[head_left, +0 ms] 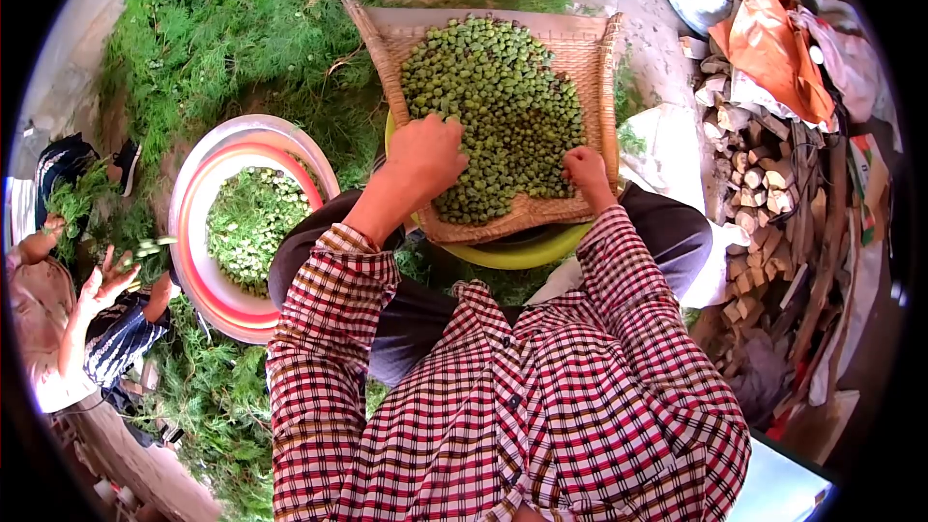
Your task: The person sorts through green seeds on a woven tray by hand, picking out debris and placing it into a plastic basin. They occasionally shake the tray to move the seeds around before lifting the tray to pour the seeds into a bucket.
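Note:
A woven winnowing basket [601, 77] rests over a yellow-green basin [522, 249] between my knees. Small round green cones [503, 87], some of them brownish, are heaped across it. Over the left part of the heap, my left hand [423, 162] is closed with its fingers curled down at the cones; what it holds, if anything, is hidden. My right hand [586, 172] is closed in a pinch at the heap's right edge, near the basket's side. Whatever sits between those fingertips is too small to make out.
To the left stands a red-and-white basin [184, 232] with green cones and sprigs. Beside it, another person's hand [101, 285] is spread near some cones. Cut green branches [232, 29] cover the ground. Stacked firewood [759, 184] and an orange bag [773, 48] lie at right.

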`<control>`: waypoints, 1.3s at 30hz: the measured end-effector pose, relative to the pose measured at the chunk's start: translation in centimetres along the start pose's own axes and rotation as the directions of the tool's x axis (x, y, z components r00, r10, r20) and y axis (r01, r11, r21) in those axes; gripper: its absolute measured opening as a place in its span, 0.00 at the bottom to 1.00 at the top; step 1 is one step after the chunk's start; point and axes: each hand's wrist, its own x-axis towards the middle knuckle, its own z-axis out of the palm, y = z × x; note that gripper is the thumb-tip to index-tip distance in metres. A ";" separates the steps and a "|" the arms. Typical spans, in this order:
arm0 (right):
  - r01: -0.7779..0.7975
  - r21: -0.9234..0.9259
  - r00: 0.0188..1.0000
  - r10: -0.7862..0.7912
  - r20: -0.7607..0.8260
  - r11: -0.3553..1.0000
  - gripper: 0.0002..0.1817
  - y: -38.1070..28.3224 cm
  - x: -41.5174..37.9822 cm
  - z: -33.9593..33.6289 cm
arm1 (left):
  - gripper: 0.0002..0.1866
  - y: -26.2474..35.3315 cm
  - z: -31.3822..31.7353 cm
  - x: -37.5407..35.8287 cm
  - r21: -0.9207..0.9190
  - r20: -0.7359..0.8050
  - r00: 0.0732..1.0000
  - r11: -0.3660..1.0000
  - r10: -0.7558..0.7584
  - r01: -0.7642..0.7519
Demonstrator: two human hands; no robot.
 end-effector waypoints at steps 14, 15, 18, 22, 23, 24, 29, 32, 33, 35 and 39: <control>0.359 -0.752 0.908 -0.394 0.144 0.552 0.06 1.2 -0.6 2.5 | 0.14 -0.1 0.1 0.2 0.028 0.017 1.000 1.000 0.009 -0.009; 0.358 -0.754 0.908 -0.394 0.143 0.551 0.06 1.7 -0.7 2.1 | 0.14 0.0 0.1 0.2 0.025 0.017 1.000 1.000 0.012 -0.012; 0.277 -0.497 0.957 -0.281 0.068 0.823 0.06 3.7 -0.4 0.8 | 0.14 -0.1 0.1 0.1 0.025 0.027 1.000 1.000 0.014 -0.015; 0.131 -0.247 0.986 -0.152 -0.069 0.960 0.08 3.4 -0.2 -0.2 | 0.13 0.1 0.0 -0.2 0.035 0.054 0.998 0.999 0.018 -0.020; 0.184 -0.319 0.980 -0.200 -0.019 0.930 0.07 3.1 -0.3 -0.3 | 0.13 0.2 -0.1 -0.2 0.034 0.054 0.998 0.999 0.019 -0.021; 0.237 -0.388 0.969 -0.243 0.035 0.891 0.06 2.0 -0.8 -0.2 | 0.14 0.3 -0.2 -0.2 0.039 0.066 0.998 0.999 0.014 -0.017; 0.387 -0.696 0.905 -0.392 0.163 0.605 0.07 2.7 -1.8 2.5 | 0.14 -0.3 -0.2 -0.4 0.039 0.054 0.998 0.999 0.031 -0.033; 0.335 -0.804 0.927 -0.324 0.189 0.491 0.07 3.1 -1.7 3.3 | 0.14 -0.3 -0.2 -0.5 0.043 0.050 0.998 0.998 0.035 -0.037; 0.350 -0.828 0.922 -0.316 0.223 0.437 0.07 3.2 -1.5 3.3 | 0.14 -0.3 -0.2 -0.5 0.053 0.059 0.998 0.998 0.026 -0.029; 0.364 -0.851 0.917 -0.309 0.254 0.378 0.07 3.3 -1.2 3.3 | 0.14 -0.1 -0.4 -0.3 0.062 0.062 0.998 0.998 0.019 -0.022; 0.354 -0.737 0.919 -0.360 0.159 0.576 0.07 4.7 -0.7 2.8 | 0.15 0.0 -0.9 -0.5 0.055 0.075 0.997 0.998 0.023 -0.027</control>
